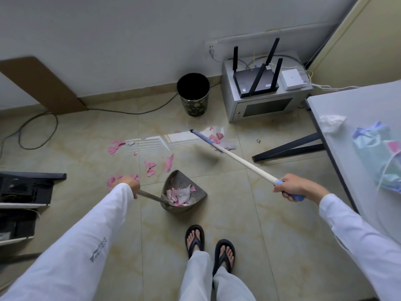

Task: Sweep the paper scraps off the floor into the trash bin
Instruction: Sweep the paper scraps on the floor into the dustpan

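Observation:
Pink and white paper scraps point(152, 167) lie scattered on the tiled floor, with more near the broom's far end. A grey dustpan point(185, 178) sits on the floor in front of my feet and holds a pile of scraps. My left hand point(130, 185) grips the dustpan's long handle. My right hand point(293, 187) grips the blue end of the broom point(245, 162), whose white pole slants up and away to the left, its far tip blue; the head is not visible. The black trash bin point(193, 94) stands open by the wall.
A grey cabinet point(264, 105) with a black router on top stands right of the bin. A white table point(355, 118) with tissue and cloths is at the right, its dark leg point(288, 148) on the floor. Cables point(39, 127) loop at the left, near black shelving point(23, 192).

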A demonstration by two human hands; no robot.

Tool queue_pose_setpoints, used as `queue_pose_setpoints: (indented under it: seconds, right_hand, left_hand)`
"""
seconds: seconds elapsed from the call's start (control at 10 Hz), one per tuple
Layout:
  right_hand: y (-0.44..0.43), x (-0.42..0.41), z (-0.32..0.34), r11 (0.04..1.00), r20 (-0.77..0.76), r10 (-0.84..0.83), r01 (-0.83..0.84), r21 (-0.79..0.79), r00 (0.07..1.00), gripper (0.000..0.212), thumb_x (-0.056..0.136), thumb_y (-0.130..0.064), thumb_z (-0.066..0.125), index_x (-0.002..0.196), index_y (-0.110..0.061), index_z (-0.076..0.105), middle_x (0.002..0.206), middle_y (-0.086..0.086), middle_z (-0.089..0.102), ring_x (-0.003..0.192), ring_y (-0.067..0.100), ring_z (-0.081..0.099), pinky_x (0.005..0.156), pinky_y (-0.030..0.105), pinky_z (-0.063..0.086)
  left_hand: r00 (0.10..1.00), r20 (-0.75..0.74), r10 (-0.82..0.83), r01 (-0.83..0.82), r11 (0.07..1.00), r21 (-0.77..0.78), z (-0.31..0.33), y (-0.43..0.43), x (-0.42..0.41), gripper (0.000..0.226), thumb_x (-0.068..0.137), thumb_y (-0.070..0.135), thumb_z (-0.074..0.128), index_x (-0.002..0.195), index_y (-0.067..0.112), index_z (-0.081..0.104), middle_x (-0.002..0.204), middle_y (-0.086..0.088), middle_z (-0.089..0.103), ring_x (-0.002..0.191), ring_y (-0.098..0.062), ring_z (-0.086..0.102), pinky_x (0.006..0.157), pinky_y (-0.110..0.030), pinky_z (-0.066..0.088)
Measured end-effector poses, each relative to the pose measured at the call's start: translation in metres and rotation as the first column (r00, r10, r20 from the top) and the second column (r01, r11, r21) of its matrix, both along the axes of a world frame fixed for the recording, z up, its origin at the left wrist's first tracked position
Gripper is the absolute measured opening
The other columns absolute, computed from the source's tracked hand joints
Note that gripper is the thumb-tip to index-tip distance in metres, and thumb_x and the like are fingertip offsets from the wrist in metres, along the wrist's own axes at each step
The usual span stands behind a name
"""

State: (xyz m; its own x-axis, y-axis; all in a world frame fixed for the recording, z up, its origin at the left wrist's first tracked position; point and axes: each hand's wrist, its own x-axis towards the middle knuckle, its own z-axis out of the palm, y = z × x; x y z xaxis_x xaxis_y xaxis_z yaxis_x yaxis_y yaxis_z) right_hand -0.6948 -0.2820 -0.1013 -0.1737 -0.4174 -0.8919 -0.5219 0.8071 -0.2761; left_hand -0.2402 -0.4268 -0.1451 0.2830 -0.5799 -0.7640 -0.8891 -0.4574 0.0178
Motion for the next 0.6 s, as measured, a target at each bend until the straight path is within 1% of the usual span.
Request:
queue_pose_setpoints:
  seconds: [0.1,0.2,0.3,0.4,0.5,0.6]
  right_hand:
    - [-0.02,-0.011,-0.008,0.998,-0.144,0.047,-0.051,-0.025,0.988,0.019,0.09,-0.015,0.056,0.096,0.002,0.057,0.056,0.008,0.05,0.039,0.015,0.041,0.041,0.02,0.032]
    - [-0.039,-0.017,-0.018,0.998,-0.24,0.047,-0.055,-0.026,0.97,0.021,0.09,-0.015,0.052,0.1,0.004,0.055,0.057,0.009,0.053,0.044,0.019,0.043,0.044,0.022,0.035]
    - [-0.056,-0.016,-0.03,0.999,-0.249,0.014,-0.023,-0.033,0.968,0.019,0.089,-0.013,0.053,0.097,0.004,0.055,0.056,0.009,0.053,0.045,0.019,0.044,0.047,0.023,0.036]
    - [-0.063,-0.011,-0.046,1.0,-0.203,-0.03,0.029,-0.007,0.979,0.016,0.089,-0.011,0.054,0.096,0.003,0.053,0.056,0.009,0.051,0.046,0.017,0.044,0.047,0.024,0.036]
    - [-0.053,0.004,-0.059,0.996,-0.176,0.065,-0.055,0.065,0.982,0.013,0.09,-0.013,0.051,0.09,0.0,0.053,0.056,0.007,0.053,0.044,0.016,0.043,0.048,0.025,0.037]
    - [-0.03,0.029,-0.065,0.964,-0.137,0.243,-0.223,0.148,0.96,0.01,0.089,-0.012,0.046,0.082,-0.005,0.049,0.051,0.004,0.053,0.033,0.013,0.041,0.042,0.02,0.038]
  left_hand:
    - [0.998,0.033,-0.053,0.052,0.998,0.045,-0.005,-0.005,-0.011,0.032,0.096,0.006,0.05,0.121,-0.012,0.059,0.121,-0.022,0.064,0.094,-0.03,0.064,0.077,-0.032,0.052]
    - [0.995,0.053,-0.08,0.08,0.997,0.003,-0.017,-0.005,-0.013,0.032,0.096,0.009,0.05,0.121,-0.008,0.06,0.122,-0.019,0.064,0.102,-0.03,0.065,0.086,-0.032,0.05]
    - [0.989,0.105,-0.105,0.107,0.994,-0.018,-0.019,-0.009,-0.018,0.029,0.093,0.013,0.048,0.113,0.004,0.067,0.114,-0.011,0.069,0.104,-0.027,0.064,0.085,-0.032,0.048]
    - [0.98,0.156,-0.124,0.128,0.992,-0.015,-0.023,-0.014,-0.026,0.024,0.088,0.014,0.048,0.095,0.012,0.071,0.101,-0.006,0.072,0.092,-0.024,0.065,0.071,-0.027,0.043]
    - [0.98,0.167,-0.111,0.115,0.993,-0.014,-0.025,-0.018,-0.028,0.022,0.086,0.015,0.05,0.092,0.012,0.071,0.102,-0.008,0.072,0.095,-0.026,0.067,0.073,-0.028,0.048]
    - [0.989,0.1,-0.107,0.11,0.994,-0.027,-0.026,-0.022,-0.023,0.029,0.092,0.015,0.047,0.109,0.006,0.069,0.114,-0.013,0.069,0.106,-0.03,0.066,0.09,-0.036,0.053]
